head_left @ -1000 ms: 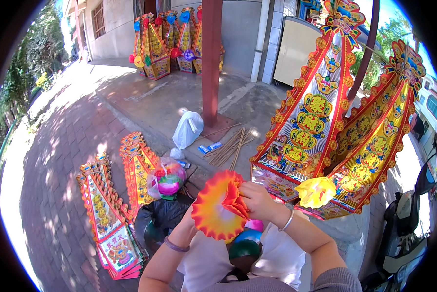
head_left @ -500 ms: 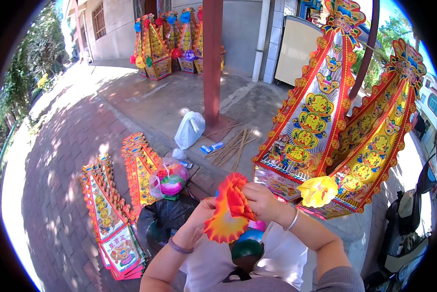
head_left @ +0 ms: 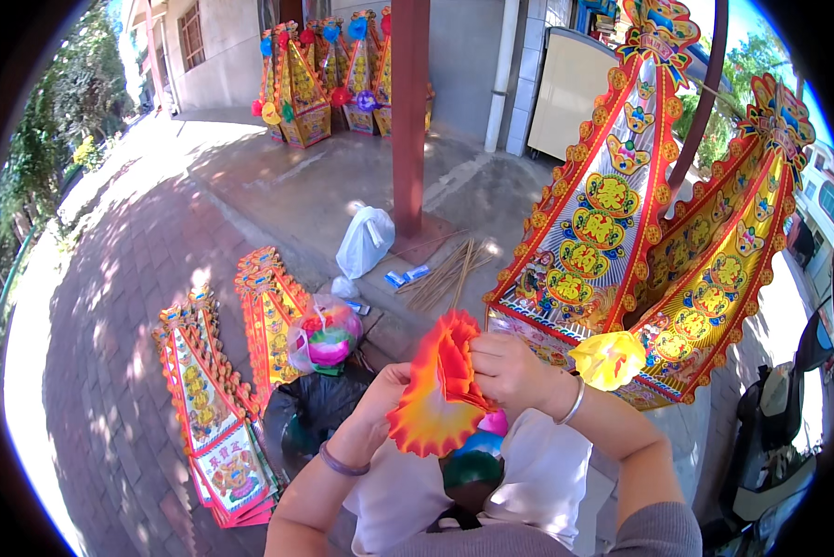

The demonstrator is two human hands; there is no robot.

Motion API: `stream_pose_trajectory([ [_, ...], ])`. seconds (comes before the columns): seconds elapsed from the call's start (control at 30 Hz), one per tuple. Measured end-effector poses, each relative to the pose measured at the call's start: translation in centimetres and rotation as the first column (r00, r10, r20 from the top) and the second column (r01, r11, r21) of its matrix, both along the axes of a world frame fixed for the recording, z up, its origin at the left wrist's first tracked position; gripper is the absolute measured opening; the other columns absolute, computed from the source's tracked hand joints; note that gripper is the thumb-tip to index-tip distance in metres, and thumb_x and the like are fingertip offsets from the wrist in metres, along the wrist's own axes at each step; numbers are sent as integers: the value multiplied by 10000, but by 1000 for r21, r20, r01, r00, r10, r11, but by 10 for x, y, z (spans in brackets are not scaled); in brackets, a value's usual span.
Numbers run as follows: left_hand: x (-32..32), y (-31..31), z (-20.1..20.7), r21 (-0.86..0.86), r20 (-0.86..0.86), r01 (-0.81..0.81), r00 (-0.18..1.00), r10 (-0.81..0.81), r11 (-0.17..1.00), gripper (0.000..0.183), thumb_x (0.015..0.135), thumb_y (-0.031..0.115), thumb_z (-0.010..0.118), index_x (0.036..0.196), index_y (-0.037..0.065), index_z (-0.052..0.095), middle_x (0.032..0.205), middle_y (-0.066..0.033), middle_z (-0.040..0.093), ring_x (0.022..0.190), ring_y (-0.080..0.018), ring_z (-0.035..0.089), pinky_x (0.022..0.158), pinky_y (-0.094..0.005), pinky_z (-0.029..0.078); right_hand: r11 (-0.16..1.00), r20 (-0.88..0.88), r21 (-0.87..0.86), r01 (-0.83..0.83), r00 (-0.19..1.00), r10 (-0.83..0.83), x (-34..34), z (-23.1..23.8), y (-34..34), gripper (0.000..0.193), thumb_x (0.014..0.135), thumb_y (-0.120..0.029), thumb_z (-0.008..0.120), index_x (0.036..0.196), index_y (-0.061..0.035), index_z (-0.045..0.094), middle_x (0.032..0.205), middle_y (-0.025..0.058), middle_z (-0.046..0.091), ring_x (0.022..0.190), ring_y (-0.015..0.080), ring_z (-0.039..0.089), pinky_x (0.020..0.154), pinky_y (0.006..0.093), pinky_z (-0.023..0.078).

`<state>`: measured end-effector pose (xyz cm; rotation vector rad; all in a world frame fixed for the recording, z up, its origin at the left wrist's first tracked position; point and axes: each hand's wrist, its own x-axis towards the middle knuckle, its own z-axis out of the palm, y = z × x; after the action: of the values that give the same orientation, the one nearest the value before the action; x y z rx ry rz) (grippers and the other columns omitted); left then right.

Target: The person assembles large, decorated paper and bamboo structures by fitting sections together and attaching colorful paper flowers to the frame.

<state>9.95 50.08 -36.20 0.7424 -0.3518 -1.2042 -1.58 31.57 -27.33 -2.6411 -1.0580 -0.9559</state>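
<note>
A red and orange paper flower (head_left: 433, 408) with a yellow-white frilled lower part is held up above my lap. The fingers of my left hand (head_left: 380, 406) pinch its left edge. On the other side, my right hand (head_left: 521, 373) is closed on the folded red layers, its fingertips partly hidden behind them. Below the flower, pink, blue and green pieces (head_left: 472, 464) lie between my legs. Just past my right wrist, a yellow paper flower (head_left: 608, 360) is fixed to a tall decorated paper tower (head_left: 579, 246).
Flat printed panels (head_left: 214, 408) lie stacked on the brick paving at left, near a black bag (head_left: 315, 418) and a clear bag of coloured flowers (head_left: 327, 336). Ahead are a white plastic bag (head_left: 365, 243), thin sticks (head_left: 449, 274) and a red post (head_left: 407, 121). Finished-looking towers (head_left: 301, 93) stand at the wall.
The flower has turned a little, its red layers now more upright and spread. My right hand has shifted slightly right, and my left hand has moved slightly up.
</note>
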Motion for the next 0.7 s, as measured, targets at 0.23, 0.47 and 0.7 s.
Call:
stream_pose_trajectory([
  [0.23, 2, -5, 27, -83, 396, -98, 910, 123, 992, 50, 814, -34, 674, 858, -34, 698, 852, -14, 663, 756, -86, 616, 700, -231, 507, 973, -128, 185, 137, 985, -115, 1, 1, 1, 240, 520, -92, 717, 675, -34, 543, 768, 90, 541, 754, 281, 574, 611, 358, 487],
  [0.47, 10, -4, 49, -105, 766, -193, 610, 203, 976, 29, 778, -7, 696, 805, -14, 684, 765, -13, 620, 698, -67, 579, 626, -221, 457, 819, -453, 477, 319, 888, -82, 4, 22, 8, 217, 666, -113, 783, 800, -35, 631, 750, 108, 612, 712, 272, 627, 611, 333, 497],
  [0.7, 8, -13, 64, -288, 884, -297, 284, 372, 911, 56, 747, -3, 699, 800, -1, 682, 717, -37, 603, 644, -98, 578, 585, -230, 447, 525, -732, 640, 561, 654, 191, 14, 27, 1, 167, 795, -9, 708, 957, -12, 670, 887, 23, 694, 826, 78, 629, 743, 242, 509],
])
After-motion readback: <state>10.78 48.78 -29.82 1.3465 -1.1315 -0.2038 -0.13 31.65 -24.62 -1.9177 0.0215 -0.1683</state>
